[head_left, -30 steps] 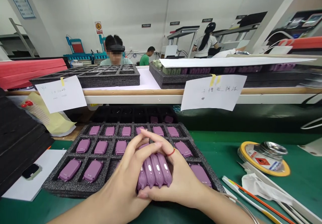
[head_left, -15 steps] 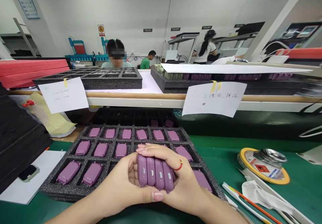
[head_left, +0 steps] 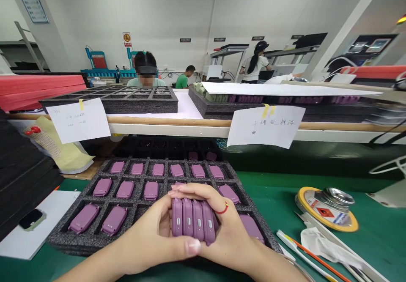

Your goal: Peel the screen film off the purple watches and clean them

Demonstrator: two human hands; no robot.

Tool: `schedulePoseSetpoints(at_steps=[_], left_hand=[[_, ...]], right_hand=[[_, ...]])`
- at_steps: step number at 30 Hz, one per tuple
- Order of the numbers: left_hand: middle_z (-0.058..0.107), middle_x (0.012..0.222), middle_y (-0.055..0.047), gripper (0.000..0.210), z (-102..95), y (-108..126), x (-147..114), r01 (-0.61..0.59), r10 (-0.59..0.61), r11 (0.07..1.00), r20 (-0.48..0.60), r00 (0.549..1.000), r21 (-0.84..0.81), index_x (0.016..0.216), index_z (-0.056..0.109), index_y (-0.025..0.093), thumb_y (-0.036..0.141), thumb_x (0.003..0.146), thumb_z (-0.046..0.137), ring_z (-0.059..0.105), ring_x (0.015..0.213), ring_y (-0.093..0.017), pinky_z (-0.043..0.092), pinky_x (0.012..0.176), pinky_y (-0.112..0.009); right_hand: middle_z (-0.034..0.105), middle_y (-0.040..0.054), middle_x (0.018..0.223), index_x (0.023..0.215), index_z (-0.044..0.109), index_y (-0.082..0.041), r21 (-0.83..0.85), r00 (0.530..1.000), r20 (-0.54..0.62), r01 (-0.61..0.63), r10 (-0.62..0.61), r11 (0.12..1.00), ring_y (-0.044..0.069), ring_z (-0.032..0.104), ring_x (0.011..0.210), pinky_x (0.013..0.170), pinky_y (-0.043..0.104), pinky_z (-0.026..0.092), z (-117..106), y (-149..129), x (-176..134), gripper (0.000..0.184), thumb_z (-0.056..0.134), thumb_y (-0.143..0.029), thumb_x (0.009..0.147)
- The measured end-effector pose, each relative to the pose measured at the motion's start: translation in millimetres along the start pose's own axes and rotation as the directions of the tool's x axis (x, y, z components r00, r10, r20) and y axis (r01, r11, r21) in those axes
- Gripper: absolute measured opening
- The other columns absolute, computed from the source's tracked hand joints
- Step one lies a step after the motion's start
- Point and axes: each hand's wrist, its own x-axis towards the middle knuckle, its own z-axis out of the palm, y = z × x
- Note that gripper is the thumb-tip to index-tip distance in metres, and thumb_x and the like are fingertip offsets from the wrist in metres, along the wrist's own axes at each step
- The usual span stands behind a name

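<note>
Green matting point(head_left: 269, 189) is supporting the foam tray point(head_left: 76, 246). Over its near side, I am cupping the left hand point(head_left: 152, 237) and right hand point(head_left: 230, 237), half-closed, around purple casings point(head_left: 193, 218), apparently keeping their row aligned.

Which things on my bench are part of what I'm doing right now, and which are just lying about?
Part of it:
stack of purple cases, held between your left hand and right hand
black foam tray, probably, holding other purple cases

Apparently just lying about:
watch on white paper, left
flame-labelled container, right
crumpled tissue, right
</note>
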Motion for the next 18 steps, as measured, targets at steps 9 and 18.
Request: schedulePoseSetpoints(at_steps=[9,18], left_hand=[[0.066,0.121,-0.007,0.045,-6.9,-3.2,-1.3,0.008,-0.008,1.000,-0.002,1.000,0.018,0.127,0.060,0.021,0.044,0.090,0.069,0.060,0.099,-0.019,0.046,0.094,-0.036],[0.068,0.120,-0.009,0.049,-5.2,0.6,0.9,0.009,-0.009,1.000,-0.005,1.000,-0.001,0.123,0.062,0.020,0.047,0.085,0.075,0.059,0.121,-0.029,0.048,0.099,-0.039]], right_hand=[[0.071,0.0037,0.128,0.136,0.049,-0.028,-0.095,0.999,0.016,0.050,-0.049,0.994,0.018,0.069,0.117,0.107,0.028,0.052,1.7,2.7,-1.5,0.077,0.084,-0.011,0.069],[0.071,0.0042,0.126,0.141,0.043,-0.028,-0.114,0.995,0.029,0.096,-0.093,0.989,0.020,0.068,0.120,0.108,0.031,0.052,1.3,4.1,0.7,0.082,0.081,-0.010,0.071]])
